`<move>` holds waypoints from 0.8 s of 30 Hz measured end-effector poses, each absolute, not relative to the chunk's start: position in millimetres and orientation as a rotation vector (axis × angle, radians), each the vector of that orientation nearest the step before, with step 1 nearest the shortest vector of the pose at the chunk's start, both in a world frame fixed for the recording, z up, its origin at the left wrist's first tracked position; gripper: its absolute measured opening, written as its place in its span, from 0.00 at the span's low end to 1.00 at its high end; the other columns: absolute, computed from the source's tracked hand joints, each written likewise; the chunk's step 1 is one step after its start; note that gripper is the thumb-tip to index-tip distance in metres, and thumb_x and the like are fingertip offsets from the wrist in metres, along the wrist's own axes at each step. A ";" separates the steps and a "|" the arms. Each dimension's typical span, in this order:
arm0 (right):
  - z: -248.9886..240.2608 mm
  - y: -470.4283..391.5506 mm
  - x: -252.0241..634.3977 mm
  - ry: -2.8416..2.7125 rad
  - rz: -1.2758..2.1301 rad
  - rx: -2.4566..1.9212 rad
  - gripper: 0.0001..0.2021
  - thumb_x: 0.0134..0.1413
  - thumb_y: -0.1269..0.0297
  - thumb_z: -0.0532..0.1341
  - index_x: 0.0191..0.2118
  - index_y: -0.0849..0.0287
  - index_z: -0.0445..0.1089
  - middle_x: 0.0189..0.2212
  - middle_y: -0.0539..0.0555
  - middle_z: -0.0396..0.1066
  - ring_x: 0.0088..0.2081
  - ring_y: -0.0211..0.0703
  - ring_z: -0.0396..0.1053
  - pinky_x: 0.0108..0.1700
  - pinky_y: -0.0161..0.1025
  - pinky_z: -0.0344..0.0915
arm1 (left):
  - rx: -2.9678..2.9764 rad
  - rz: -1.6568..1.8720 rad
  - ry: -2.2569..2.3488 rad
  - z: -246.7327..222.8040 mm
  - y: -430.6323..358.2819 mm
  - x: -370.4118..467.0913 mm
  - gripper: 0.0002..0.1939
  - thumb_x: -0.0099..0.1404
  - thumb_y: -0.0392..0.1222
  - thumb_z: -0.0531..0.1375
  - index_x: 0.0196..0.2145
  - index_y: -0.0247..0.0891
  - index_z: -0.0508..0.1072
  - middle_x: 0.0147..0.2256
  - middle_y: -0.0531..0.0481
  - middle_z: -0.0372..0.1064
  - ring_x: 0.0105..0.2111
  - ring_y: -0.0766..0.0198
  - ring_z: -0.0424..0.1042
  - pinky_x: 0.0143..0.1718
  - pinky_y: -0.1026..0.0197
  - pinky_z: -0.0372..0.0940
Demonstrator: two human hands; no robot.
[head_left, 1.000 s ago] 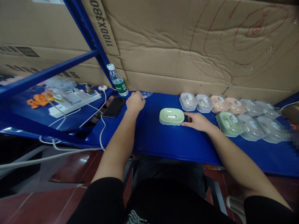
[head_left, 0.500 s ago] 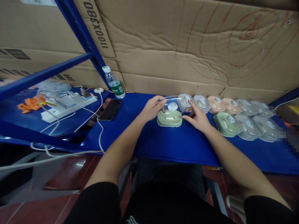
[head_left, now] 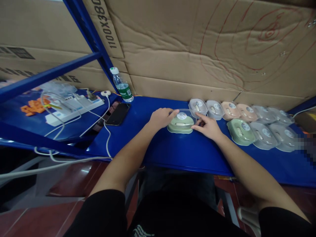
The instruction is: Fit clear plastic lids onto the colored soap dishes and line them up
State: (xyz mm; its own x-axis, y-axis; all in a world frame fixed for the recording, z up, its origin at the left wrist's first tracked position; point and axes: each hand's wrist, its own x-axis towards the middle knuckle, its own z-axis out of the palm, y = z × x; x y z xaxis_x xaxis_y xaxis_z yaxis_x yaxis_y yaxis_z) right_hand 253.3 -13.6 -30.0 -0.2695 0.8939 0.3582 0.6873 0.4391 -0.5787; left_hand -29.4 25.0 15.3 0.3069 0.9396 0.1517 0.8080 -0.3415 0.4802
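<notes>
A clear plastic cover [head_left: 185, 113] with a round white label lies over a green box [head_left: 181, 126] on the blue table. My left hand [head_left: 161, 118] grips the cover's left edge, thumb on top. On the opposite side, my right hand [head_left: 207, 126] holds the cover's right edge between thumb and fingers. The cover looks slightly raised at the back; whether it touches the box all round I cannot tell. Just behind my right hand sits a covered grey box [head_left: 197, 107].
Several covered boxes in grey, pink and green, among them a green one [head_left: 241, 131], stand in two rows at the right. A water bottle [head_left: 124, 89], a phone [head_left: 118, 114], a power strip [head_left: 74, 112] and white cables lie at the left. Cardboard [head_left: 160, 42] walls the back.
Both hands have lowered the clear cover from above and behind the green box down onto it. The camera view has shifted slightly.
</notes>
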 end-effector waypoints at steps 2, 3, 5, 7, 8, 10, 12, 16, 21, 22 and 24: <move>-31.1 -13.0 253.1 -2.068 0.439 -1.351 0.39 0.53 0.36 0.70 0.64 0.57 0.72 0.34 0.54 0.82 0.31 0.49 0.78 0.39 0.48 0.75 | 2.279 0.496 1.617 15.5 24.9 -28.5 0.28 0.75 0.64 0.49 0.41 0.45 0.83 0.41 0.44 0.82 0.43 0.49 0.77 0.42 0.54 0.67; -31.5 -12.9 253.0 -2.083 0.452 -1.366 0.38 0.53 0.37 0.70 0.63 0.57 0.73 0.33 0.54 0.82 0.31 0.49 0.78 0.39 0.47 0.75 | 2.280 0.451 1.633 16.0 24.6 -28.2 0.28 0.75 0.64 0.49 0.41 0.44 0.83 0.42 0.44 0.82 0.44 0.50 0.77 0.42 0.54 0.67; -31.8 -13.0 252.7 -2.106 0.468 -1.393 0.36 0.52 0.39 0.71 0.61 0.57 0.75 0.33 0.53 0.83 0.32 0.49 0.79 0.38 0.46 0.75 | 2.270 0.364 1.661 17.7 23.8 -28.2 0.29 0.74 0.66 0.49 0.41 0.43 0.82 0.44 0.44 0.81 0.46 0.50 0.77 0.44 0.55 0.67; -31.2 -13.5 252.2 -2.120 0.472 -1.405 0.35 0.53 0.40 0.72 0.60 0.56 0.75 0.34 0.53 0.83 0.34 0.50 0.80 0.38 0.45 0.75 | 2.253 0.291 1.685 19.4 22.9 -28.6 0.31 0.73 0.68 0.48 0.42 0.43 0.81 0.45 0.44 0.81 0.48 0.50 0.77 0.46 0.54 0.67; -30.7 -13.7 251.9 -2.122 0.474 -1.407 0.34 0.53 0.41 0.72 0.60 0.56 0.76 0.34 0.53 0.83 0.34 0.50 0.80 0.38 0.45 0.75 | 2.247 0.266 1.691 20.0 22.6 -28.8 0.32 0.73 0.69 0.48 0.43 0.42 0.81 0.46 0.44 0.81 0.48 0.49 0.77 0.46 0.54 0.67; -29.5 -14.0 251.4 -2.128 0.476 -1.410 0.34 0.53 0.41 0.72 0.60 0.56 0.76 0.35 0.53 0.83 0.35 0.51 0.81 0.38 0.45 0.75 | 2.240 0.246 1.697 20.5 22.3 -28.8 0.32 0.73 0.68 0.48 0.43 0.42 0.80 0.47 0.44 0.81 0.49 0.49 0.76 0.47 0.54 0.67; -27.9 -14.2 250.9 -2.140 0.475 -1.417 0.34 0.53 0.41 0.72 0.60 0.56 0.76 0.35 0.53 0.84 0.36 0.52 0.81 0.39 0.45 0.75 | 2.241 0.247 1.700 20.1 22.4 -28.4 0.30 0.74 0.67 0.47 0.43 0.42 0.80 0.47 0.44 0.80 0.49 0.49 0.76 0.47 0.53 0.67; -22.6 -15.2 250.5 -2.197 0.475 -1.428 0.32 0.57 0.44 0.70 0.62 0.57 0.75 0.36 0.53 0.84 0.36 0.51 0.81 0.39 0.45 0.74 | 2.244 0.259 1.706 18.2 24.4 -28.4 0.29 0.74 0.66 0.48 0.40 0.42 0.79 0.45 0.45 0.80 0.48 0.51 0.76 0.45 0.54 0.66; -13.0 -16.9 255.7 -2.227 0.344 -1.516 0.29 0.57 0.57 0.66 0.65 0.57 0.72 0.34 0.51 0.83 0.33 0.49 0.80 0.39 0.45 0.73 | 2.313 0.272 1.612 13.0 25.8 -27.8 0.34 0.73 0.71 0.47 0.31 0.40 0.76 0.38 0.45 0.79 0.43 0.52 0.77 0.40 0.56 0.64; -11.0 -17.4 257.6 -2.202 0.285 -1.543 0.30 0.55 0.61 0.65 0.65 0.58 0.71 0.33 0.51 0.83 0.32 0.49 0.79 0.38 0.45 0.73 | 2.336 0.279 1.562 11.7 24.8 -26.3 0.35 0.73 0.71 0.46 0.30 0.40 0.76 0.37 0.44 0.79 0.42 0.52 0.77 0.40 0.56 0.64; -6.7 -19.6 260.6 -2.114 0.152 -1.555 0.31 0.51 0.67 0.63 0.64 0.58 0.73 0.30 0.50 0.81 0.30 0.49 0.78 0.36 0.45 0.72 | 2.377 0.293 1.424 9.1 20.9 -21.0 0.36 0.74 0.70 0.44 0.32 0.39 0.77 0.38 0.44 0.79 0.43 0.52 0.77 0.41 0.56 0.64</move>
State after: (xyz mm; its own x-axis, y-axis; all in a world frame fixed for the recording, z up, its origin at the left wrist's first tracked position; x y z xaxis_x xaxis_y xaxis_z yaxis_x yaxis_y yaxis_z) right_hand 260.6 -19.6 -6.7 -0.2162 0.9187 0.3304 0.8619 0.3386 -0.3774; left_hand -21.0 20.9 9.1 0.4727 0.8812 -0.0039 0.8080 -0.4316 0.4011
